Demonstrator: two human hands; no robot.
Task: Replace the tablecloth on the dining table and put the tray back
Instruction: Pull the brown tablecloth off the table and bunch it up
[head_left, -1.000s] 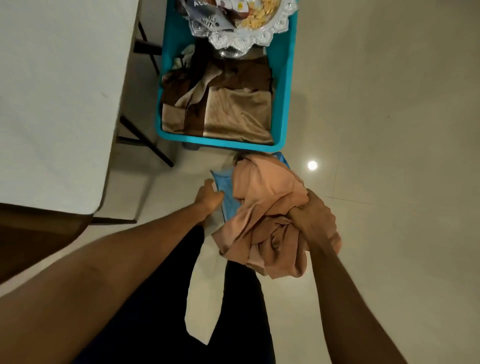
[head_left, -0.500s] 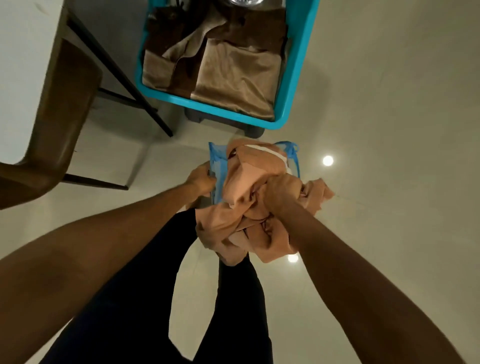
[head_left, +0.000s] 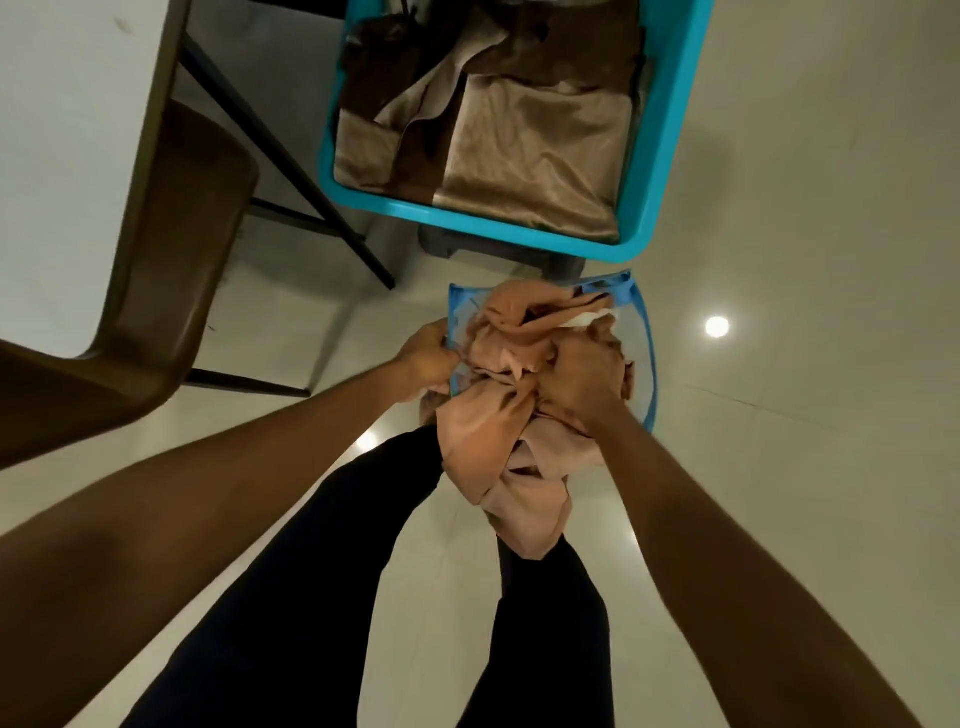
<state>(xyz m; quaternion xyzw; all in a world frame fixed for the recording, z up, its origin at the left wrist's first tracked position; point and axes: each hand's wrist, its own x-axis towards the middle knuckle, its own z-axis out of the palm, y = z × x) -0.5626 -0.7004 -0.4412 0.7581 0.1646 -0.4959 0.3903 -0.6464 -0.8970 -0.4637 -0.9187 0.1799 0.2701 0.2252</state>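
Note:
A bunched peach tablecloth (head_left: 498, 431) fills the mouth of a blue mesh bag (head_left: 647, 358) that stands on the floor in front of my legs; part of the cloth hangs out over the near edge. My left hand (head_left: 426, 358) grips the bag's left rim. My right hand (head_left: 582, 379) is on top of the cloth, fingers curled into it, pressing it into the bag. Beyond the bag a teal bin (head_left: 670, 135) holds folded brown and beige cloths (head_left: 540, 150). The bare white dining table (head_left: 67, 156) is at the upper left. The tray is out of view.
A brown chair (head_left: 171, 270) with black legs stands tucked beside the table at left. The teal bin rests on a dark base (head_left: 457, 249). Glossy pale tile floor (head_left: 805, 364) stretches to the right, with light reflections on it.
The view tilted down and closer; the tray left the frame. My right hand has pushed the peach cloth from in front of the bag down into its mouth. My left hand stays on the rim.

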